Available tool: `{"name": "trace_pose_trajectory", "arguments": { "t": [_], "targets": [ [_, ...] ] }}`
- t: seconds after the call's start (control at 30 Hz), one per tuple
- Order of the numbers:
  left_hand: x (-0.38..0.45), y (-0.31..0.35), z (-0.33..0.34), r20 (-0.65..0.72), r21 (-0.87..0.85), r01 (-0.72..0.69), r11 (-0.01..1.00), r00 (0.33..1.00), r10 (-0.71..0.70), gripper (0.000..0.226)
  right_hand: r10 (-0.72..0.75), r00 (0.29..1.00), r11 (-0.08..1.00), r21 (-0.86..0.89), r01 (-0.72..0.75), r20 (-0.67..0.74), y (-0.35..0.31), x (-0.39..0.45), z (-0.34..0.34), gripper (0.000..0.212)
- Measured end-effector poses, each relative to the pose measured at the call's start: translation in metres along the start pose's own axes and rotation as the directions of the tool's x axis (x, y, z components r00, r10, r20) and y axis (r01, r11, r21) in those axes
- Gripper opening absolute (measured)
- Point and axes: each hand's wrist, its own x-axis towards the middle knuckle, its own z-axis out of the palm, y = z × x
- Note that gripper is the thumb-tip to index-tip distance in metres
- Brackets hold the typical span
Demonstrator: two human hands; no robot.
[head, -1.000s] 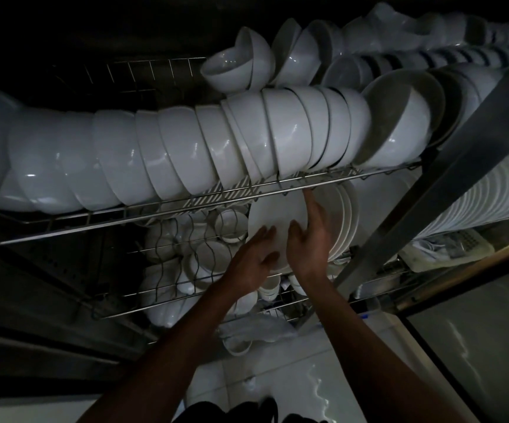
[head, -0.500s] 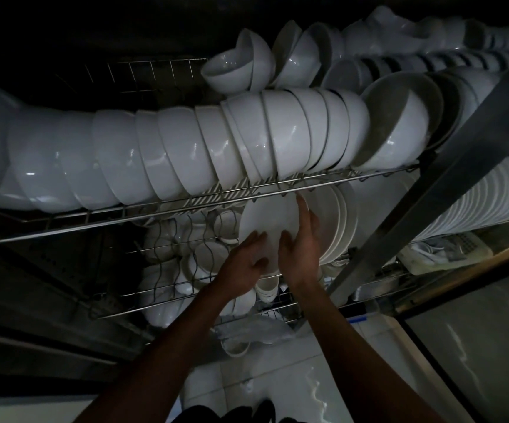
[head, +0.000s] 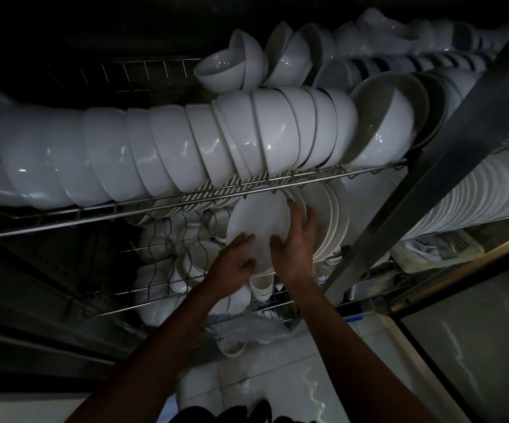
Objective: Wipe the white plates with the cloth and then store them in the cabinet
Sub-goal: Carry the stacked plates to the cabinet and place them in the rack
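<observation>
A white plate (head: pixel 261 227) stands on edge on the cabinet's lower wire rack (head: pixel 161 297), just under the upper rack's front bar. My left hand (head: pixel 235 264) grips its lower left rim. My right hand (head: pixel 294 239) holds its right edge, fingers reaching up between it and a row of upright white plates (head: pixel 334 221) to the right. No cloth is in my hands.
A long row of white bowls (head: pixel 186 148) lies on the upper wire rack (head: pixel 143 209). Small cups and bowls (head: pixel 186 248) fill the lower rack at left. A metal post (head: pixel 424 178) slants at right, with stacked plates (head: pixel 473 203) behind it. A white basket (head: pixel 439 248) sits below them.
Both hands have shifted slightly left and up with the plate, tilting it away from the row of upright plates.
</observation>
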Motion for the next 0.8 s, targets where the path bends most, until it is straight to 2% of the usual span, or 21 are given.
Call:
{"name": "trace_pose_trajectory", "arguments": {
  "t": [0.27, 0.43, 0.8],
  "targets": [
    [-0.003, -0.002, 0.005, -0.078, -0.048, -0.003, 0.999, 0.997, -0.001, 0.056, -0.077, 0.997, 0.984, -0.161, 0.074, -0.011, 0.006, 0.000, -0.002, 0.083],
    [-0.007, -0.003, 0.005, -0.093, 0.028, 0.011, 1.000, 0.996, -0.009, 0.053, -0.135, 0.991, 0.973, -0.187, 0.137, 0.027, 0.011, -0.002, -0.008, 0.079],
    [-0.020, 0.003, -0.005, -0.063, 0.136, -0.082, 0.987, 0.994, 0.091, 0.042, -0.186, 0.981, 0.972, -0.134, 0.192, 0.055, 0.007, -0.015, -0.021, 0.061]
  ]
}}
